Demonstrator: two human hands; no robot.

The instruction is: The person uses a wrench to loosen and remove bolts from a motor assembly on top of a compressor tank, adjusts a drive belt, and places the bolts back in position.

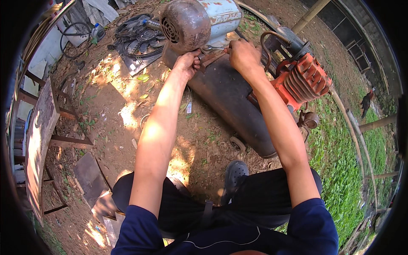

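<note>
I crouch over an air compressor with a long black tank (227,95). On top of the tank sits an electric motor (223,16) in worn light blue, with a rusty fan cover on its left end. My right hand (245,55) is closed round one end of a silver spanner (213,48), which points left along the motor's base. My left hand (188,64) is curled, fingers pinched, at the mounting bracket below the fan cover. What its fingertips hold is hidden. To the right of my right forearm stands the red finned compressor pump (304,80).
Belts and coiled black parts (140,40) lie on a board at the upper left. A wooden table (42,123) is tipped at the left, near rusty sheet pieces (91,176). A dark hen (366,103) stands at the far right beside grass (335,170) and poles.
</note>
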